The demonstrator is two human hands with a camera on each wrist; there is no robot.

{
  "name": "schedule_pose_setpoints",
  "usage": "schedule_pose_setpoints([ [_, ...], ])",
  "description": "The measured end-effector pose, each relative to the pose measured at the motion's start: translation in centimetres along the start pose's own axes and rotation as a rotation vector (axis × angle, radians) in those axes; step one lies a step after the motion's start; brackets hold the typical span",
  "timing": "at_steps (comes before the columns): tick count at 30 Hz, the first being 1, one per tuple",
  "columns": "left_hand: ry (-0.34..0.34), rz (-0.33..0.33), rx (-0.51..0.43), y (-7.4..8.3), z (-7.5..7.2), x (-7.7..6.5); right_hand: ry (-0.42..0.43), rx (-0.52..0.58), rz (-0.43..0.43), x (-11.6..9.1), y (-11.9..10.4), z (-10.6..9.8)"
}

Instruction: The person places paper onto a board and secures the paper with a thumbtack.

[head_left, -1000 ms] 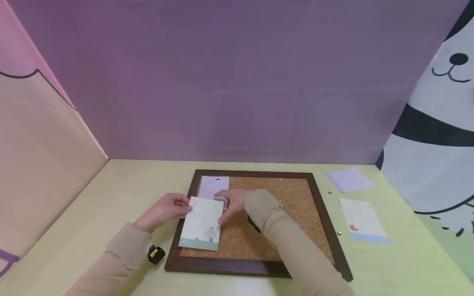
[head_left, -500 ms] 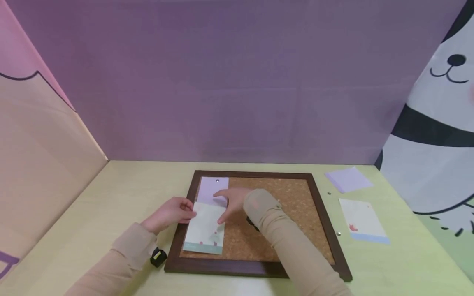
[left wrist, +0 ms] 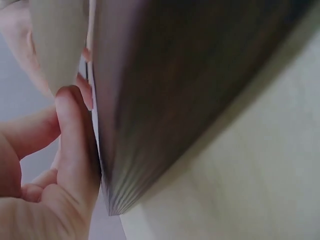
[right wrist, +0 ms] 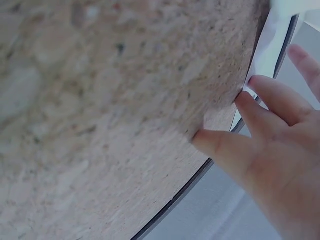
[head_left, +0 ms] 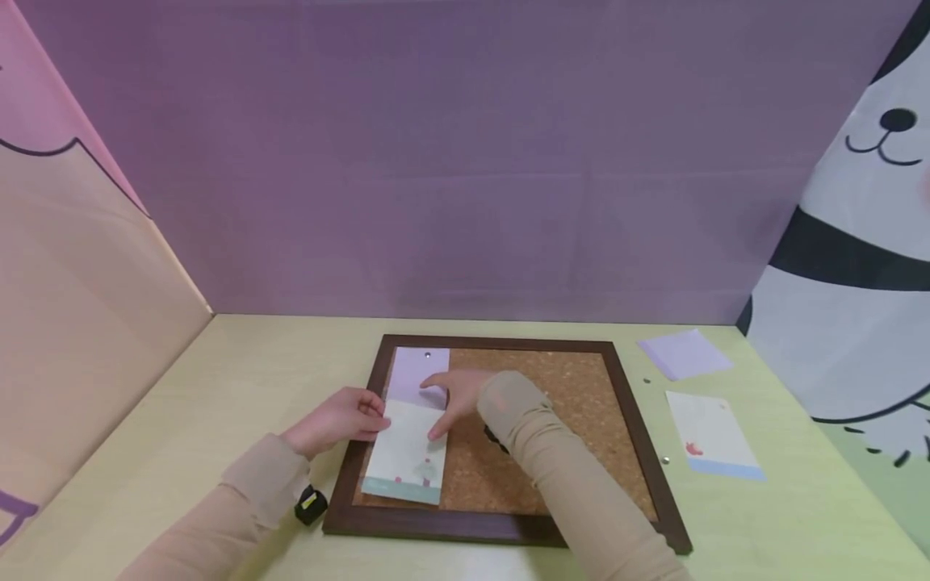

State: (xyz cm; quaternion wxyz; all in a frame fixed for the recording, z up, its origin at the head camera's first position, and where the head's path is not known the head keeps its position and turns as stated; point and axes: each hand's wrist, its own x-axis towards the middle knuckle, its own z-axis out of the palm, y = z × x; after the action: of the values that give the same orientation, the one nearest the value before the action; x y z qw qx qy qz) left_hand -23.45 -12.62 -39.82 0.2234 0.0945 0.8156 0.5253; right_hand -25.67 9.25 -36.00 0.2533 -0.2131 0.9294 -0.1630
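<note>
White card (head_left: 404,452): left hand (head_left: 340,420) pinches its ten-o'clock edge; right hand (head_left: 465,397), fingers spread wide, at two o'clock. Purple sheet (head_left: 411,373) at twelve. Corkboard (head_left: 490,484) beneath.

The board (head_left: 574,379) lies on the table (head_left: 291,355) before the wall (head_left: 465,161), the pinned sheet (head_left: 412,367) in its far left corner and the card (head_left: 407,452) in front of that, seemingly overlapping its near end. The left hand (head_left: 341,420) is at the card's left edge, the right hand (head_left: 461,395) beside the right edges of both. Right of the board, the loose sheet (head_left: 685,355) lies behind the spare card (head_left: 715,432), with one stud (head_left: 647,380) and, nearer the front, another stud (head_left: 665,461) between them and the board.
</note>
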Motion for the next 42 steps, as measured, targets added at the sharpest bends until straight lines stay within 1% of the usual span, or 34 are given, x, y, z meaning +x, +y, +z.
schedule_pose_setpoints([
  [3,-0.012,0.016,0.002,0.0,0.0,0.0,0.007,0.003,0.003,0.0,-0.1,0.0],
  [5,-0.009,0.012,0.01,0.0,0.1,0.1,0.01,0.005,0.004,0.0,-0.2,0.1],
  [9,0.043,-0.025,0.025,0.1,0.6,0.3,0.015,-0.011,0.003,-0.1,-0.2,0.1],
  [12,0.067,-0.026,0.039,0.2,1.0,0.3,0.023,-0.034,-0.003,-0.1,-0.1,0.3],
  [15,0.071,-0.025,0.051,0.2,1.2,0.2,0.026,-0.056,-0.019,0.1,0.0,0.6],
  [19,0.078,-0.031,0.051,0.1,1.3,0.2,0.026,-0.071,-0.064,0.0,0.4,0.9],
  [20,0.078,-0.03,0.049,0.0,1.3,0.2,0.029,-0.066,-0.086,-0.2,0.5,1.0],
  [26,0.076,-0.018,0.05,0.3,1.1,0.2,0.046,-0.09,-0.179,-1.4,1.1,0.6],
  [30,0.075,-0.011,0.054,0.4,1.0,0.1,0.059,-0.195,-0.236,-2.6,1.0,0.4],
  [34,0.077,-0.016,0.053,0.3,1.0,0.1,0.061,-0.317,-0.286,-3.7,0.4,0.9],
  [37,0.08,-0.02,0.053,0.3,1.0,0.0,0.058,-0.379,-0.333,-4.4,-0.2,1.5],
  [39,0.081,-0.021,0.053,0.3,0.9,-0.1,0.059,-0.403,-0.376,-4.7,-0.3,1.9],
  [42,0.077,-0.02,0.058,0.2,0.9,-0.2,0.063,-0.443,-0.417,-4.8,-0.4,2.5],
])
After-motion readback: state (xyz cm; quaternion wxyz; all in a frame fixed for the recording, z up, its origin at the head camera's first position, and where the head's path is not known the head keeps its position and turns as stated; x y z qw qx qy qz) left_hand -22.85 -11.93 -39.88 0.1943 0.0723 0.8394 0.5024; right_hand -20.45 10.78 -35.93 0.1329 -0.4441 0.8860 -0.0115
